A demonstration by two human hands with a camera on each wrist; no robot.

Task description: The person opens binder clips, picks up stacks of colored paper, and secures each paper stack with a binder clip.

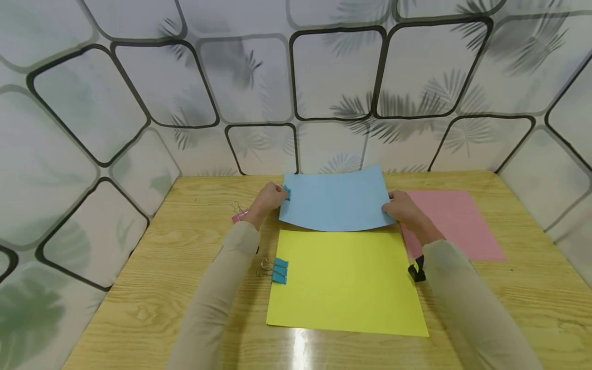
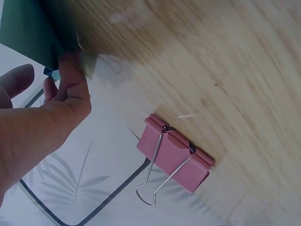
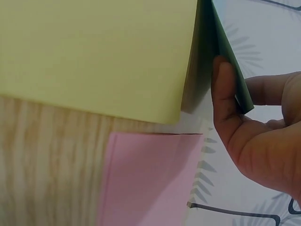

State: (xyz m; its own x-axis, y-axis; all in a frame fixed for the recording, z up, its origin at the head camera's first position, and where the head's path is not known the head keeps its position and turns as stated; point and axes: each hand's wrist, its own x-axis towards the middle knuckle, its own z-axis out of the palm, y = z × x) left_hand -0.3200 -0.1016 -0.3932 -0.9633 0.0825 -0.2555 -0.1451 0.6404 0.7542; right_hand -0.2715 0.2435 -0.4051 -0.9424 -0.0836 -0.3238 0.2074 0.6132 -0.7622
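A light blue paper sheet (image 1: 335, 200) is raised at a tilt above the back of a yellow paper sheet (image 1: 344, 282). At its left edge sits a small blue binder clip (image 1: 287, 192); my left hand (image 1: 270, 198) pinches there, its fingers partly hiding the clip. My right hand (image 1: 402, 208) grips the blue sheet's right edge; in the right wrist view, fingers of this hand (image 3: 258, 132) lie on both sides of the shaded sheet (image 3: 233, 66). The yellow sheet lies flat, with a larger blue binder clip (image 1: 279, 271) on its left edge.
A pink paper sheet (image 1: 455, 221) lies at the right, partly behind my right forearm. Left of my left wrist rests a pink binder clip (image 1: 239, 215), its wire handles showing in the left wrist view. A patterned wall (image 1: 259, 149) borders the wooden table (image 1: 185, 267).
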